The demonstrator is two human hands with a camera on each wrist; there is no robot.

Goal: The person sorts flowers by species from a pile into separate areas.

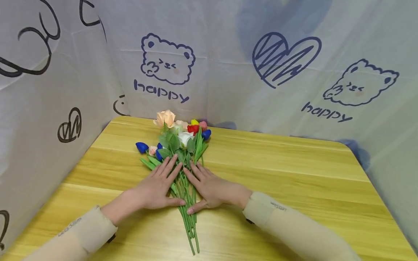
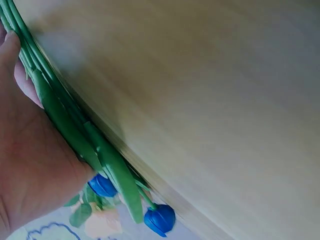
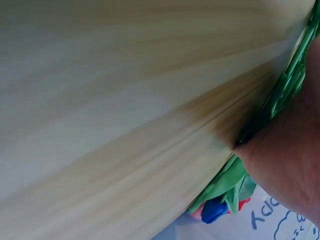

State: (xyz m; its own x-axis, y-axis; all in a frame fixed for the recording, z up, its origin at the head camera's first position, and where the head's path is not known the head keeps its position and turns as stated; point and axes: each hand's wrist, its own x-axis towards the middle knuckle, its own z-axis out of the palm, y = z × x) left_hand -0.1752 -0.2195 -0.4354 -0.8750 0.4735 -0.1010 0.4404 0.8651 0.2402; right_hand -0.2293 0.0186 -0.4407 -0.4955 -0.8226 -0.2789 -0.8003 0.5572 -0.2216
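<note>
A bunch of artificial flowers lies on the wooden table, its green stems [image 1: 189, 221] pointing toward the near edge. Among the heads are a peach rose [image 1: 165, 118], a white rose [image 1: 185, 138], a red flower [image 1: 193, 129] and blue tulips [image 1: 142, 147]. My left hand [image 1: 160, 186] rests on the left side of the stems, fingers straight and spread. On the right side, my right hand [image 1: 210, 188] touches the stems with straight fingers. In the left wrist view, long leaves [image 2: 115, 175] and a blue tulip [image 2: 160, 219] show beside the palm. The right wrist view shows another blue tulip [image 3: 214, 210].
The yellow wood-grain table [image 1: 294, 188] extends widely to the right of the flowers. White cloth [image 1: 225, 72] printed with bears, hearts and lettering hangs behind the table and along its left and right sides.
</note>
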